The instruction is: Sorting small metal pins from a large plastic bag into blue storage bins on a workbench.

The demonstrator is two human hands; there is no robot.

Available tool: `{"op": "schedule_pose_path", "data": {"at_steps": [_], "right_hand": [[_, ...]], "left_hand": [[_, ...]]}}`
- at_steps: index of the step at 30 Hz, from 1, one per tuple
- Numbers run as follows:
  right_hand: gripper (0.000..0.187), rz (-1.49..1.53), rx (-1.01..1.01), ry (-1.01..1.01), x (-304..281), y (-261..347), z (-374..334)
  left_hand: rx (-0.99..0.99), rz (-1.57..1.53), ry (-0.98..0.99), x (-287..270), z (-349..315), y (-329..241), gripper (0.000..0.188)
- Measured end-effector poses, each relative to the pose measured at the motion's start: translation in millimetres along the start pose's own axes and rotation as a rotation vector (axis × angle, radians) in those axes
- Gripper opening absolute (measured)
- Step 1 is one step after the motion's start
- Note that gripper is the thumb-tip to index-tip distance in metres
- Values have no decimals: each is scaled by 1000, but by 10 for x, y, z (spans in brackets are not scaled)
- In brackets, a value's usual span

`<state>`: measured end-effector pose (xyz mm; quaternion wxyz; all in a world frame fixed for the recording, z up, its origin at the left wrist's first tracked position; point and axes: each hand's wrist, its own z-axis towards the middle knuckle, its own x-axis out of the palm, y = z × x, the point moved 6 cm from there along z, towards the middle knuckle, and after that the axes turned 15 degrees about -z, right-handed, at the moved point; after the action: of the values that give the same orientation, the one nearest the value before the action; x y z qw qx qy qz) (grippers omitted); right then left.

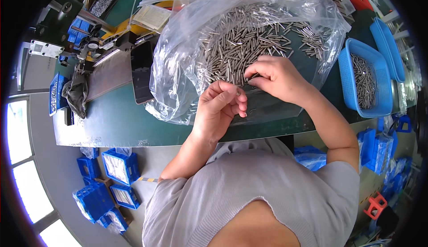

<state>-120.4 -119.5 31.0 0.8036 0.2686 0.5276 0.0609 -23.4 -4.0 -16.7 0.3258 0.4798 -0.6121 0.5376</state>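
Observation:
A heap of small metal pins (236, 50) lies on a clear plastic bag (176, 73) spread over the green table. My left hand (218, 108) is at the near edge of the heap, its fingers curled in with the thumb against the index finger. A small dark spot shows between those fingertips; whatever they hold is too small to name. Beside it on the right, my right hand (278, 77) reaches over the near side of the pins. Its thumb and index finger are brought together in a pinch at the heap's edge, and what lies between them is hidden.
A blue basket (388, 99) of similar pins stands at the table's right, with another blue basket (385, 46) behind it. To the left are a dark tablet-like panel (141, 73), a metal fixture (93, 46) and a dark cloth (76, 95). Blue crates (120, 166) stand on the floor.

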Motion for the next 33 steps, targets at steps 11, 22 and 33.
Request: {"op": "schedule_pose_path", "data": {"at_steps": [11, 22, 33], "right_hand": [[12, -118, -41, -22, 24, 63, -24], [9, 879, 253, 217, 120, 100, -39], [7, 773, 262, 252, 180, 122, -45]], "left_hand": [[-6, 15, 24, 16, -4, 2, 9], [-20, 72, -32, 26, -12, 17, 10], [-2, 77, -25, 16, 11, 14, 11]]}}
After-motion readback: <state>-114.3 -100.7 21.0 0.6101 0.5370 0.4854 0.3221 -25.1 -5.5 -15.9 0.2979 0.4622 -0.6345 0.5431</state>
